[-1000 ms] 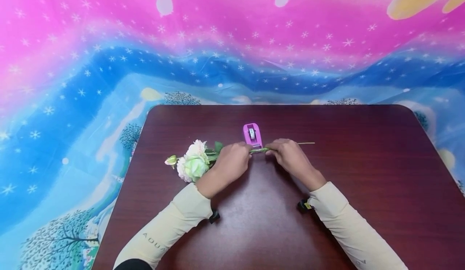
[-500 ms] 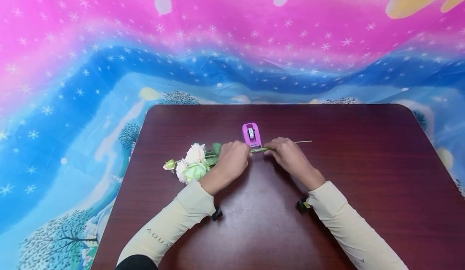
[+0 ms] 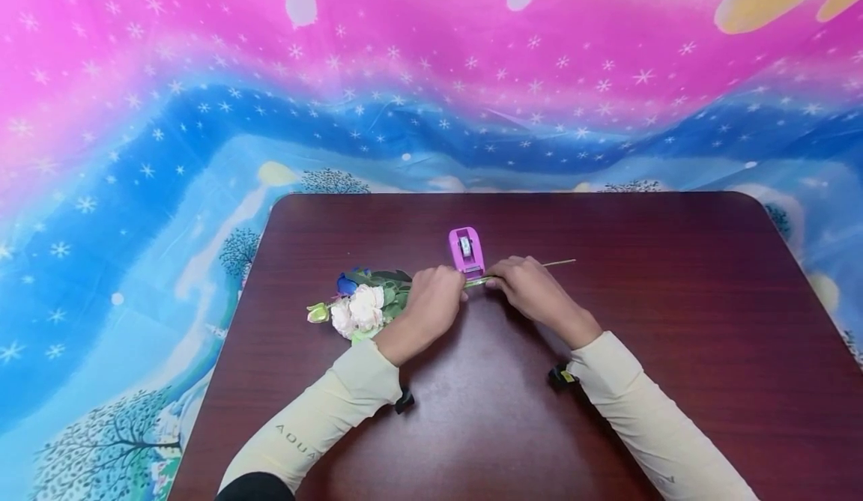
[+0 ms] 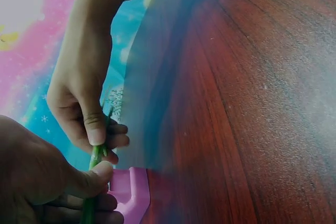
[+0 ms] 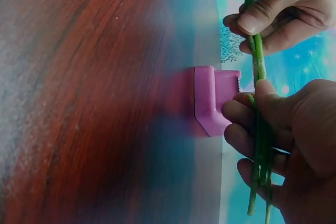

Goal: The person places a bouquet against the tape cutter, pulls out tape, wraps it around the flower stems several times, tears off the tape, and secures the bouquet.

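Note:
A bunch of flowers (image 3: 365, 307) lies crosswise over the table, its blooms on the left: pale pink-white heads, a blue flower (image 3: 347, 284) behind them and a small bud (image 3: 318, 312). My left hand (image 3: 431, 302) pinches the green stems below the leaves. Farther down, my right hand (image 3: 536, 291) holds the same stems (image 5: 258, 61) between thumb and fingers. Between the hands a shiny clear band shows on the stems in the right wrist view. One thin stem end (image 3: 565, 262) sticks out past the right hand. Just behind the stems stands a pink tape dispenser (image 3: 467, 263).
The dark red-brown wooden table (image 3: 640, 276) has rounded far corners. Behind it hangs a pink and blue patterned cloth (image 3: 431, 74). Black wrist cameras (image 3: 404, 401) sit under both cream sleeves (image 3: 337, 396).
The bunch has turned about its stems: the blue flower has come into view at the back and the green-white bloom has rolled down toward the left sleeve. Both hands stay in nearly the same place.

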`<state>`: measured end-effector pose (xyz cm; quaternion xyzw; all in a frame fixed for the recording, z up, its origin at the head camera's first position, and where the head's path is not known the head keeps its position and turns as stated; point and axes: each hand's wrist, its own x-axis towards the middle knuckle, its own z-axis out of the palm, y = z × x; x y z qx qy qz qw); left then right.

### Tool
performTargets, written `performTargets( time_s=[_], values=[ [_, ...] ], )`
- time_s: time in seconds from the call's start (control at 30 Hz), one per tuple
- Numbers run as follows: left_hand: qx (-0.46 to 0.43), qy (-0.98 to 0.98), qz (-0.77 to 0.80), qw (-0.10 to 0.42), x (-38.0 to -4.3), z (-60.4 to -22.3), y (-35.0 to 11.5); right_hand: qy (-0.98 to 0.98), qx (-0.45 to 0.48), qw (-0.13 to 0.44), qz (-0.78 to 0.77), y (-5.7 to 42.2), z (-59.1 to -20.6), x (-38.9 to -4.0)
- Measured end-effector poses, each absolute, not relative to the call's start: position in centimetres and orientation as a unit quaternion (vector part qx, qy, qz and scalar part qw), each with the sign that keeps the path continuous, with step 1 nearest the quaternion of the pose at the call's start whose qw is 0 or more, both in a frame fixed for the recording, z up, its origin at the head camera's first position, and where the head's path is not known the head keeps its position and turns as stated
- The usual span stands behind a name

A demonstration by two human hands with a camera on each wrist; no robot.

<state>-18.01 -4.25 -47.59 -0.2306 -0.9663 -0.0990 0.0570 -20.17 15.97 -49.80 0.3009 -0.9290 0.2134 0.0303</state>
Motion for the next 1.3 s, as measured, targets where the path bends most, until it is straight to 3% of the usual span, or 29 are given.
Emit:
performTargets(
  time_s=[0.23,0.5,0.6,1.0,1.3],
  values=[
    [-0.234,-0.965,-0.103,0.054,-17.9,-47.7,-4.3,-0.918,0.306,0.064,0.244,16.0,-49.9,-20.3],
    [-0.223,-0.966,-0.133,-0.005,-18.4,-47.5,-4.0,-0.909,0.307,0.105,0.263,16.1,-50.5,-20.2],
    [-0.221,-0.967,-0.129,0.004,-18.4,-47.7,-3.9,-0.904,0.303,0.107,0.282,16.0,-50.7,-20.2],
    [-0.221,-0.971,-0.079,0.050,-18.2,-48.0,-3.9,-0.918,0.266,0.056,0.290,15.8,-50.2,-20.3],
    [-0.209,-0.969,-0.129,0.008,-18.5,-48.5,-3.9,-0.922,0.267,0.018,0.278,15.9,-51.0,-20.3]
  ],
)
